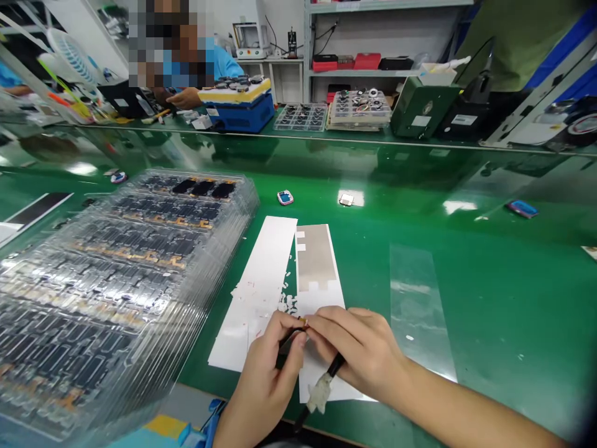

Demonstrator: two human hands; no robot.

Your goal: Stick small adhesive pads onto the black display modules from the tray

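Your left hand (263,379) and right hand (364,351) meet low over the tabletop (489,280). The small dark part (290,336) sits between them, pinched in your left fingers (280,323), thumb below and forefinger on top. Its orange-tipped end pokes out toward your right fingers (326,323), which close on that tip. The same right hand also grips the black tool (336,364); its handle, wrapped in white, runs back under your palm toward you, so neither hand is loose.

As for progress, the grey sticker sheet (314,255) just beyond your right fingertips has notches gone from its upper left edge, and it is bare white from about the middle down to your knuckles; I'd judge a good share of its pieces are lifted, with the grey block left to go. Beyond your left fingertips the white backing sheet (261,280) carries stuck-down scraps, and white peelings (289,303) lie in the gap between the two sheets, right ahead of the part.

Whether a sticker is on the part I cannot tell, because your fingers cover it. Far out to the left of your left hand, the stack of clear trays (116,280) holds rows of dark parts; which of them are finished can't be read from here. A strip of clear film (415,298) lies flat to the right of your right hand, apart from it.
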